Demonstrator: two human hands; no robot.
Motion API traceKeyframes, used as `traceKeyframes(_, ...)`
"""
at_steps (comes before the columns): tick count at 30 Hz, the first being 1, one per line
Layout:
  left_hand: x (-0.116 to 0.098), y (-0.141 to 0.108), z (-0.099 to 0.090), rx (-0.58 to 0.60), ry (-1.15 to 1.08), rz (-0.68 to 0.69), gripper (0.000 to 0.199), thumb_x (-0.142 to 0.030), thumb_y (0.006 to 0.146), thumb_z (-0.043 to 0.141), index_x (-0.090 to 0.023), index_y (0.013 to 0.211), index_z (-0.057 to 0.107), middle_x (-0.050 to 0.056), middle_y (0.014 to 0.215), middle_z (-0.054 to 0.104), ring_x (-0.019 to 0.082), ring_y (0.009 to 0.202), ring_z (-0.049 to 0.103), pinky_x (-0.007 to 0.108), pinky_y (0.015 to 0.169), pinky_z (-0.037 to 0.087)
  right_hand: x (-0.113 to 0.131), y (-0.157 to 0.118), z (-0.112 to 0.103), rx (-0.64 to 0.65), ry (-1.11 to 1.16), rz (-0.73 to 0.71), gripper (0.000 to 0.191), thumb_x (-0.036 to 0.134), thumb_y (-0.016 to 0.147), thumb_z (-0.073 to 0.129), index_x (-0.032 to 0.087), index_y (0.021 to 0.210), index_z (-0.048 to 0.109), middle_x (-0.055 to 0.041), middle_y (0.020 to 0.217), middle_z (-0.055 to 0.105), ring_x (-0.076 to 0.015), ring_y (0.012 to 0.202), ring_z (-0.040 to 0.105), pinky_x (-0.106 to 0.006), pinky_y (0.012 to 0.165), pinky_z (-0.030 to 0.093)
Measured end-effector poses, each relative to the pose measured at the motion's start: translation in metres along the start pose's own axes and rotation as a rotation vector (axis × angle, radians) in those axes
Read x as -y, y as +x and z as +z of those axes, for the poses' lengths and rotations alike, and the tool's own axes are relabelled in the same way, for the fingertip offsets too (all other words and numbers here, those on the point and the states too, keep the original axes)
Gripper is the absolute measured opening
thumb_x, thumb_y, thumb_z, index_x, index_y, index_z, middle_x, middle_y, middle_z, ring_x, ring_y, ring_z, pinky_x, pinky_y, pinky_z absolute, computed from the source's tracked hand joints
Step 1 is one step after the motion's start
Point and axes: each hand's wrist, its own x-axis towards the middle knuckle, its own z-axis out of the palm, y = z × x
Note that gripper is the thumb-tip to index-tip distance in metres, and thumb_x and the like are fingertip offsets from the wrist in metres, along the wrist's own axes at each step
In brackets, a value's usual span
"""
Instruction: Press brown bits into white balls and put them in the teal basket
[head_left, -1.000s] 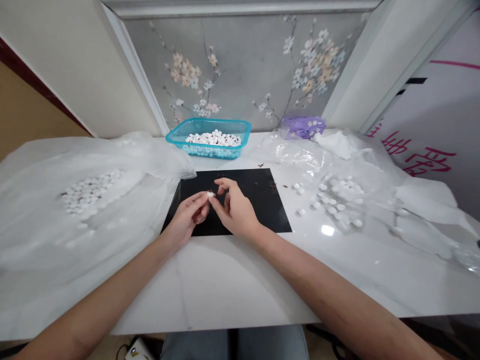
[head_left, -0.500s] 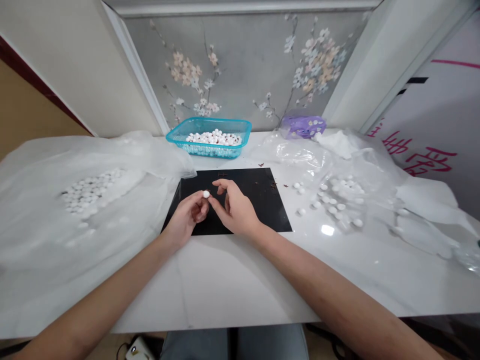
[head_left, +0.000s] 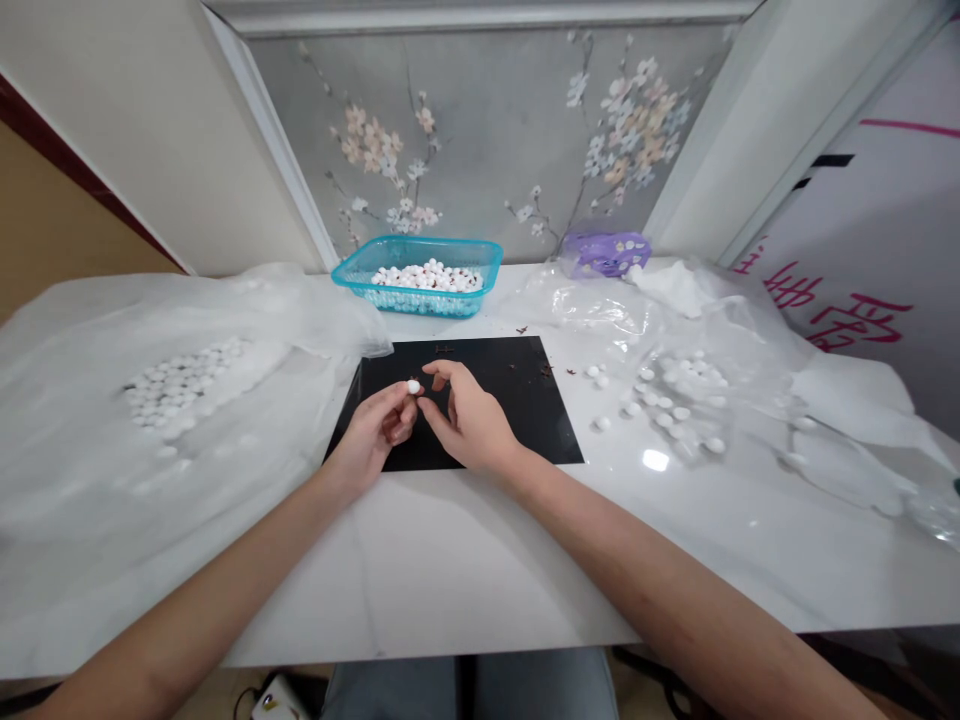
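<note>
Over the black mat [head_left: 495,400], my left hand [head_left: 379,425] pinches a small white ball [head_left: 413,387] between thumb and fingertip, its other fingers curled. A tiny dark bit shows at the top of the ball. My right hand [head_left: 469,415] is close beside it on the right, thumb and index finger apart, with nothing visible between them. Whether the right thumb touches the ball, I cannot tell. Small brown pieces [head_left: 546,371] lie at the mat's right part, and another brown piece [head_left: 445,349] near its far edge.
Behind the mat stands a blue basket [head_left: 352,280] of white balls with dark marks. To the left, a pale plastic sheet [head_left: 247,440] bears a cluster of white balls [head_left: 180,385]. Loose white balls [head_left: 664,420], clear bags [head_left: 600,310] and a purple packet [head_left: 607,254] are on the right.
My right thumb and index finger have shifted very slightly around the white ball. The left hand keeps its pinch in nearly the same place.
</note>
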Motion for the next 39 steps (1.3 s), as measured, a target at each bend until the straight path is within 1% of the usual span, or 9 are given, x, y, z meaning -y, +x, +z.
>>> traceKeyframes(7, 0.0008, 0.0012, 0.0021, 0.015, 0.043, 0.007, 0.026, -0.038, 0.072, 0.068, -0.014, 0.073, 0.059, -0.006, 0.052, 0.037, 0.003, 0.044, 0.027, 0.016, 0.040, 0.021, 0.0000, 0.0003, -0.0005, 0.013, -0.001, 0.018, 0.031, 0.030, 0.088, 0.045, 0.018, 0.117, 0.041, -0.0037, 0.099, 0.055, -0.0075, 0.059, 0.048, -0.021, 0.049, 0.035)
traceKeyframes(15, -0.0003, 0.0007, 0.0038, 0.008, 0.084, -0.007, 0.027, -0.038, 0.071, 0.068, -0.014, 0.070, 0.056, -0.007, 0.052, 0.035, 0.003, 0.045, 0.026, 0.016, 0.041, 0.021, 0.0017, 0.0008, -0.0012, 0.028, 0.005, 0.025, 0.031, 0.031, 0.090, 0.044, 0.017, 0.117, 0.040, -0.0047, 0.101, 0.056, -0.0083, 0.063, 0.050, -0.022, 0.051, 0.037)
traceKeyframes(21, 0.0001, 0.0008, 0.0040, 0.004, 0.099, -0.001, 0.025, -0.038, 0.072, 0.067, -0.014, 0.075, 0.059, -0.007, 0.053, 0.035, 0.004, 0.045, 0.025, 0.016, 0.040, 0.021, 0.0014, 0.0008, -0.0018, 0.029, -0.001, 0.026, 0.031, 0.031, 0.090, 0.044, 0.017, 0.117, 0.040, -0.0046, 0.101, 0.056, -0.0084, 0.064, 0.051, -0.021, 0.052, 0.037)
traceKeyframes(29, 0.0014, 0.0003, 0.0037, 0.007, 0.100, 0.002, 0.023, -0.036, 0.073, 0.067, -0.014, 0.072, 0.057, -0.006, 0.053, 0.035, 0.003, 0.045, 0.025, 0.017, 0.040, 0.020, -0.0002, 0.0008, -0.0005, 0.023, -0.029, 0.014, 0.030, 0.030, 0.090, 0.044, 0.018, 0.117, 0.040, -0.0050, 0.099, 0.055, -0.0087, 0.066, 0.052, -0.021, 0.052, 0.037)
traceKeyframes(33, -0.0003, 0.0006, 0.0035, 0.013, 0.065, -0.012, 0.020, -0.032, 0.076, 0.059, -0.014, 0.068, 0.054, -0.006, 0.052, 0.037, 0.004, 0.044, 0.027, 0.017, 0.040, 0.022, 0.0002, 0.0011, -0.0003, 0.001, -0.052, 0.004, 0.029, 0.030, 0.090, 0.044, 0.017, 0.116, 0.041, -0.0050, 0.100, 0.054, -0.0084, 0.066, 0.052, -0.021, 0.051, 0.037)
traceKeyframes(36, -0.0024, 0.0015, 0.0029, -0.019, -0.021, -0.033, 0.016, -0.029, 0.077, 0.050, -0.016, 0.068, 0.052, -0.005, 0.051, 0.040, 0.006, 0.042, 0.029, 0.019, 0.040, 0.026, 0.0002, 0.0015, -0.0005, -0.014, -0.069, 0.009, 0.030, 0.030, 0.089, 0.046, 0.016, 0.115, 0.042, -0.0054, 0.101, 0.054, -0.0085, 0.066, 0.051, -0.021, 0.051, 0.037)
traceKeyframes(39, -0.0037, 0.0024, 0.0019, -0.044, -0.084, -0.043, 0.019, -0.030, 0.078, 0.044, -0.017, 0.064, 0.046, -0.004, 0.051, 0.039, 0.007, 0.041, 0.030, 0.019, 0.040, 0.028, -0.0002, 0.0015, -0.0006, -0.009, -0.072, 0.016, 0.030, 0.028, 0.088, 0.046, 0.016, 0.115, 0.042, -0.0058, 0.101, 0.054, -0.0086, 0.065, 0.051, -0.021, 0.051, 0.037)
